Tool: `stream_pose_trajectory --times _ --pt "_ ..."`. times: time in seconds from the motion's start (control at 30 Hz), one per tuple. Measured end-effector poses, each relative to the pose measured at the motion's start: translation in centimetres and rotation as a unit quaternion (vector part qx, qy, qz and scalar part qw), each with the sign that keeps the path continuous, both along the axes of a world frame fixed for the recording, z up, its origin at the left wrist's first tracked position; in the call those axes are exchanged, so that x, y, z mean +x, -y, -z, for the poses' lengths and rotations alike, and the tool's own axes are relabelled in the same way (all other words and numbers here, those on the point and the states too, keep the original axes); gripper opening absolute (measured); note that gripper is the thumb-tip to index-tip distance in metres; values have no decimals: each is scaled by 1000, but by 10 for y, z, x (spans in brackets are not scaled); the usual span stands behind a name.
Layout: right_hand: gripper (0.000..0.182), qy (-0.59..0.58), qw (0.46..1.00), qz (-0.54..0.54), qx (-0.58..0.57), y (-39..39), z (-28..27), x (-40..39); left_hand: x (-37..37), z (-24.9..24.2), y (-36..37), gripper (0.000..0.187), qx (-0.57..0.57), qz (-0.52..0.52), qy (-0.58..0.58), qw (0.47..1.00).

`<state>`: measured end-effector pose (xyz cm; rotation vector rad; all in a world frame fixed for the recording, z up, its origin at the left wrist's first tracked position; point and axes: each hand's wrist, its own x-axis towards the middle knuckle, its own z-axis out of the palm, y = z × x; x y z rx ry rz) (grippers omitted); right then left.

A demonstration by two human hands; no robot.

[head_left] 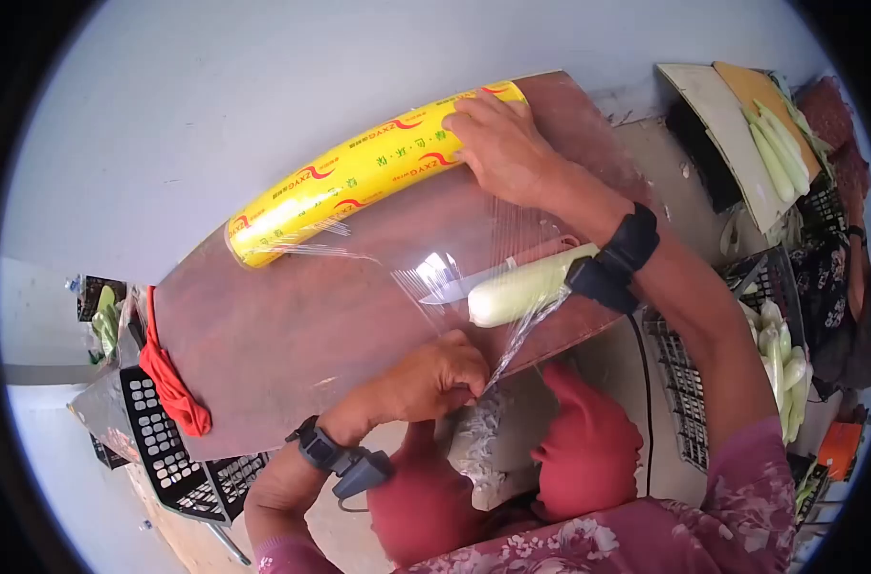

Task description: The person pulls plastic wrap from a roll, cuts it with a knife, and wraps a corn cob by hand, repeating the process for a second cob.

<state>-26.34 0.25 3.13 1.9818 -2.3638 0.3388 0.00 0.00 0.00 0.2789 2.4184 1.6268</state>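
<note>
A yellow roll of cling film [359, 167] lies along the far edge of the reddish-brown table [253, 335]. My right hand [502, 143] rests on the roll's right end, fingers apart. Clear film [426, 258] stretches from the roll toward the near edge, where my left hand [440, 378] pinches its gathered edge. A pale green vegetable [512, 295] lies between my hands, partly behind my right wrist. Beside it, on the far side, a knife [450, 290] shows through the film.
A red cloth [172, 387] hangs at the table's left end beside a black crate [153, 430]. On the right, long vegetables [775, 153] lie on a board and others [784, 368] fill a black crate [679, 383]. Another person's arm [856, 249] is at far right.
</note>
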Motion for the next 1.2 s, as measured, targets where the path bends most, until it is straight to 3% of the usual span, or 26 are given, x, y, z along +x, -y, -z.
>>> stream_pose_trajectory --times 0.07,0.1,0.13,0.37,0.57,0.77,1.2 --pt "53 -95 994 -24 -56 -5 7 -21 -8 4 -4 11 16 -5 -26 1000" --pt "52 -75 985 6 -156 19 15 -14 4 -8 28 11 -63 -1 -3 998" --pt "52 -85 982 24 -165 9 18 -21 2 -5 22 12 -51 -2 -11 999" --pt "63 -5 991 106 -82 0 22 -30 1 -4 7 12 2 5 5 1000" --pt "71 37 994 30 -100 -11 35 -43 4 -4 4 11 -9 0 14 1000" --pt "79 -29 998 -36 -48 -31 25 -59 1 -12 5 10 -5 -8 41 999" --pt "66 -68 992 -68 -83 -56 22 -62 -3 -11 3 11 19 -12 74 997"
